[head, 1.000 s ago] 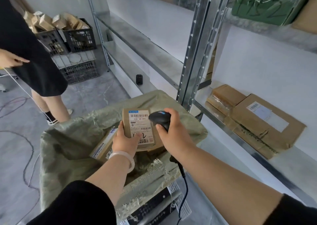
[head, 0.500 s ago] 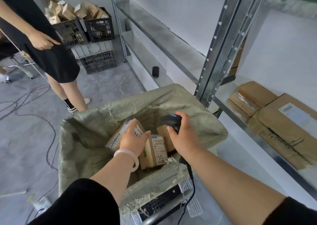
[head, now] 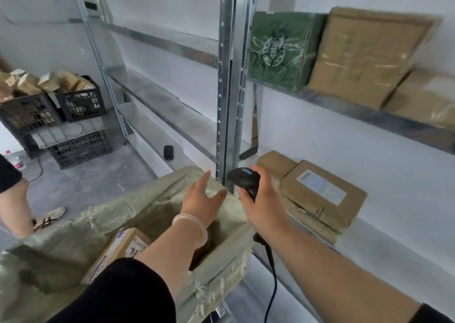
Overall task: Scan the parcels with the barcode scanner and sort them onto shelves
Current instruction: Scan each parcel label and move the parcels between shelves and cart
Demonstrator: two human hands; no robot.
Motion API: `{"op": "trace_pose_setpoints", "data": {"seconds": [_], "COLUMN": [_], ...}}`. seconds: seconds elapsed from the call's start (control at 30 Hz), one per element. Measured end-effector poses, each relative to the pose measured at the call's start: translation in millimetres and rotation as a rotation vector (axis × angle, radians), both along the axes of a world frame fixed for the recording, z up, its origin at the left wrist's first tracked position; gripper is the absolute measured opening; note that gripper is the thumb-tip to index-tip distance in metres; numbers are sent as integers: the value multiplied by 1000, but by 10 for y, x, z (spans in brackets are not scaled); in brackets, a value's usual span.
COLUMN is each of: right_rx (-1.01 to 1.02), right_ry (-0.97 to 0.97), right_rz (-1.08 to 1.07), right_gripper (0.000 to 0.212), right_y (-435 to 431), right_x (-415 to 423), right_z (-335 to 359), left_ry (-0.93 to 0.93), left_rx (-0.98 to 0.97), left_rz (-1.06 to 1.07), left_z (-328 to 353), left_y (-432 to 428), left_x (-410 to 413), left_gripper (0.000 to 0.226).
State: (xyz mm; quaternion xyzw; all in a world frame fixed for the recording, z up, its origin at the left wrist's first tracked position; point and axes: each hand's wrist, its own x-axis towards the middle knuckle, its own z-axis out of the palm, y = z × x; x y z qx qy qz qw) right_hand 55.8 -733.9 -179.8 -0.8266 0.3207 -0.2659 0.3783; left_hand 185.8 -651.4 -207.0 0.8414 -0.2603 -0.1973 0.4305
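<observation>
Left grip (head: 202,199) wide, fingers spread, holding nothing, above the far side of the sack's mouth. White bangle (head: 190,220) on that wrist. Right grip (head: 261,199) just beside it, wrapped round the handle of the barcode scanner (head: 243,178). Scanner head sticks out left of the grip, pointing at the shelf upright (head: 227,76). Its long axis slants down-right into the palm; cable (head: 270,273) hangs below.

Far left: another person's leg (head: 14,204) and shoe (head: 49,218). Behind, black crates (head: 81,101) heaped with small parcels. Woven sack (head: 73,236) in the foreground. Inside it a labelled parcel (head: 118,251), below-left of the left grip, not touched, label up, long axis lower-left to upper-right, part hidden by the sleeve. Small black cylinder (head: 168,152) near the shelf base. Right of the upright, brown parcels (head: 320,192) lie flat on the lower shelf. Upper shelf: green parcel (head: 280,49), then a brown parcel (head: 364,54) leaning back.
</observation>
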Motion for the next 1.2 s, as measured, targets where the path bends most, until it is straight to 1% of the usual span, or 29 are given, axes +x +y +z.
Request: {"op": "trace_pose_setpoints", "data": {"seconds": [0.13, 0.2, 0.27, 0.37, 0.53, 0.73, 0.83, 0.97, 1.1, 1.2], "right_rx": [-108, -128, -153, -243, -303, -297, -310, -338, -304, -282], "right_ry": [-88, -138, -192, -258, -349, -450, -455, -458, -484, -495], "right_rz": [-58, -85, -94, -94, -48, -65, -86, -125, -152, -164], "right_gripper": [51, 51, 49, 50, 48, 47, 49, 48, 47, 47], "right_y": [-232, -306, -357, -373, -387, -433, -461, -515, -616, -665], "right_x": [-352, -509, -650, -817, -996, -959, -852, -659, -416, -249], "right_z": [360, 568, 779, 1049, 1455, 1832, 1928, 2081, 2227, 2295], "left_ry": [-119, -122, -99, -110, -202, -277, -301, -342, -331, -255], "left_rx": [-49, -100, -192, -303, -371, -414, -411, -389, -371, -360], "left_rz": [-94, -119, -134, -163, -154, -62, -16, -19, -34, -82], "left_z": [465, 697, 930, 1227, 1679, 2174, 2385, 2636, 2782, 2787], "left_y": [-405, -591, -738, -856, -947, -946, -995, -1116, -1292, -1417], "left_x": [-291, -395, -485, -597, -699, -578, -458, -267, -53, 88], "left_gripper": [69, 69, 69, 69, 70, 72, 73, 73, 76, 81]}}
